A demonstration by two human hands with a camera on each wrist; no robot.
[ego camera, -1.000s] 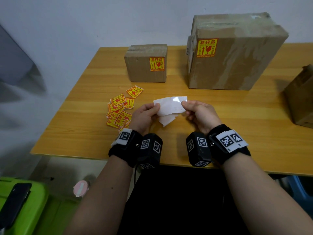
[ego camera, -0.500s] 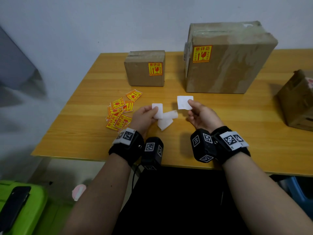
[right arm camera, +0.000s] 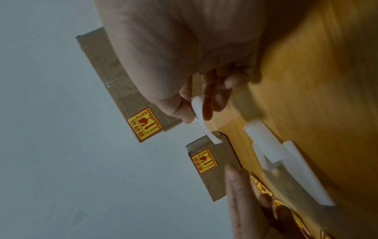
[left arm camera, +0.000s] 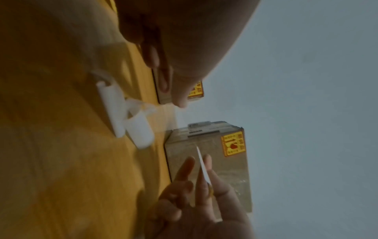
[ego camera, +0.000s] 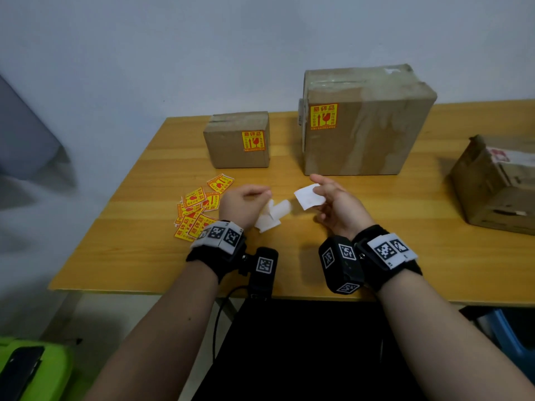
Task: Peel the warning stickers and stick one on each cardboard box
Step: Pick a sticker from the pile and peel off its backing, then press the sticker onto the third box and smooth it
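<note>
My right hand (ego camera: pixel 317 189) pinches a peeled sticker (ego camera: pixel 309 197), white side up, between thumb and forefinger above the table; it shows edge-on in the right wrist view (right arm camera: pixel 199 111) and the left wrist view (left arm camera: pixel 202 165). My left hand (ego camera: pixel 260 195) hovers beside it with relaxed fingers, holding nothing. Curled white backing papers (ego camera: pixel 273 217) lie on the table under the left hand. A pile of yellow warning stickers (ego camera: pixel 197 211) lies to the left. The small box (ego camera: pixel 231 149) and the large box (ego camera: pixel 376 134) each carry a yellow sticker. A third box (ego camera: pixel 492 195) stands at the right.
The wooden table (ego camera: pixel 405 270) ends close to my body and at its left edge near the sticker pile. A green bin (ego camera: pixel 52 371) with a dark phone (ego camera: pixel 20 369) on it sits on the floor at lower left. A wall stands behind the boxes.
The sticker came apart from its backing. My left hand let the backing drop onto the table and relaxed. My right hand carried the sticker slightly right.
</note>
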